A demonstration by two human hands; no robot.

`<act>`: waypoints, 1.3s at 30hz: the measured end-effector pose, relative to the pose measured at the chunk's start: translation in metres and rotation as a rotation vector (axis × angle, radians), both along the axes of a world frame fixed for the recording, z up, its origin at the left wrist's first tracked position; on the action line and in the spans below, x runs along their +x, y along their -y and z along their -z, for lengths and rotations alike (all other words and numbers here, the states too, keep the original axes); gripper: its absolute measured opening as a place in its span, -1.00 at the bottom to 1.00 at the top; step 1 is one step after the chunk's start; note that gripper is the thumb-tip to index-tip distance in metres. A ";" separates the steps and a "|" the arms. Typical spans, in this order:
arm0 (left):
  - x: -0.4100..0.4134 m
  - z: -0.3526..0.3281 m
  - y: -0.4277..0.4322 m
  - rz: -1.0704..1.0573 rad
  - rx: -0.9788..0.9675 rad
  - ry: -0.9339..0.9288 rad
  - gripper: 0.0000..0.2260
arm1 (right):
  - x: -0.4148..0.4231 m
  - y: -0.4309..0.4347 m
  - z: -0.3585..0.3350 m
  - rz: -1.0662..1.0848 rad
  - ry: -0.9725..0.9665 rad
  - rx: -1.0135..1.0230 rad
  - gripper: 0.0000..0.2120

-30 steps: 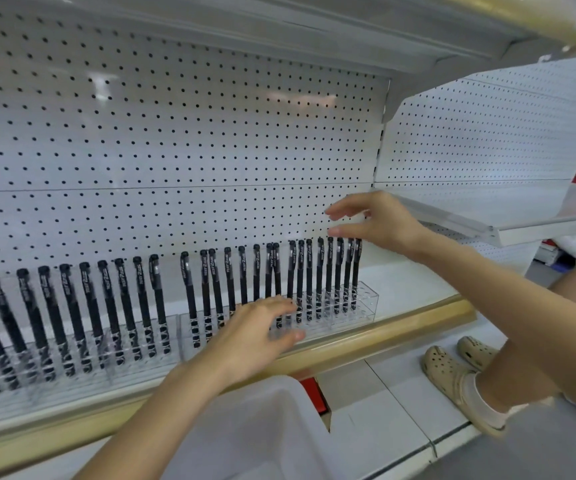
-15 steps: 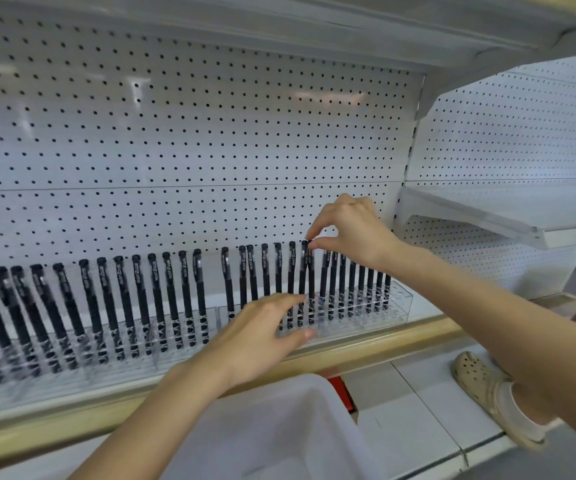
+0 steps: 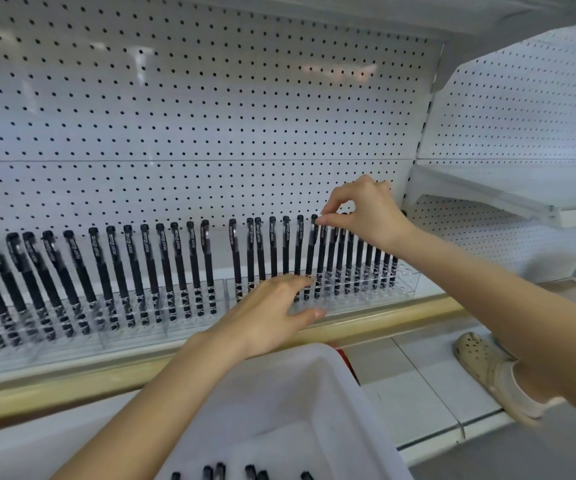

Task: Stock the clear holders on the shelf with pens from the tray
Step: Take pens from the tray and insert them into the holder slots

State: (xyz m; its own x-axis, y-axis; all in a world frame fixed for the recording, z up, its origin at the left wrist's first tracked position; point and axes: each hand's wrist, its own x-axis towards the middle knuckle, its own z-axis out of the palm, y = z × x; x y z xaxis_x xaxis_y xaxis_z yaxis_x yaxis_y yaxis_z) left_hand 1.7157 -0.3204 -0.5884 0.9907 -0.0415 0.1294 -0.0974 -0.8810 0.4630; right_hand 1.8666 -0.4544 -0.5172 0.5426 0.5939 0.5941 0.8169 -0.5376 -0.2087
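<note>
Thumb and forefinger of the right hand [image 3: 366, 218] pinched the cap of one black pen [image 3: 311, 251] standing in the clear holder [image 3: 405, 284] on the shelf [image 3: 383, 315]. A second before, that hand had hovered loose and flat over the row's right end, holding nothing. The left hand [image 3: 272, 315], at 7 o'clock from the right, kept its fingers spread and straight against the holder's front, as before. Other pens [image 3: 273, 247] filled the row toward 9 o'clock. At 6 o'clock sat the white tray [image 3: 297, 393], a few pen ends [image 3: 217, 472] showing inside.
</note>
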 end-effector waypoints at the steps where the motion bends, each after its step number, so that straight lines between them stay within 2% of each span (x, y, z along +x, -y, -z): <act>1: 0.001 0.001 0.000 0.003 0.003 0.001 -0.43 | 0.000 0.000 0.000 0.000 -0.011 0.004 -0.82; 10: 0.001 0.003 -0.002 0.017 0.006 0.022 -0.45 | 0.004 0.002 -0.003 -0.055 -0.214 0.038 -0.92; 18: 0.003 0.003 -0.005 0.038 0.018 0.053 -0.47 | 0.006 0.006 -0.002 -0.088 -0.351 0.104 -0.87; 23: -0.007 0.008 -0.009 0.108 0.338 0.162 -0.42 | 0.002 0.012 -0.007 -0.031 -0.332 0.092 -0.72; 28: -0.029 0.008 -0.012 0.097 0.366 0.154 -0.43 | -0.034 0.017 -0.004 -0.025 -0.092 -0.140 -0.56; 32: -0.070 0.016 -0.016 0.091 0.385 0.090 -0.42 | -0.085 0.023 0.027 -0.111 0.041 -0.355 -0.45; 35: -0.118 0.033 -0.025 0.108 0.417 0.003 -0.39 | -0.133 0.032 0.060 -0.186 0.014 -0.535 -0.37; 39: -0.177 0.060 -0.031 0.103 0.396 -0.109 -0.32 | -0.196 0.036 0.109 -0.299 -0.144 -0.678 -0.28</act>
State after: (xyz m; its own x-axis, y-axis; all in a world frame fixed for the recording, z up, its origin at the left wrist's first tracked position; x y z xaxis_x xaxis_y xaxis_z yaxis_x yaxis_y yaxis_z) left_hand 1.5391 -0.2894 -0.6488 0.9858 -0.1664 -0.0213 -0.1634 -0.9811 0.1035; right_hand 1.6708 -0.4902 -0.6257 0.3459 0.9381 -0.0189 0.9377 -0.3463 -0.0266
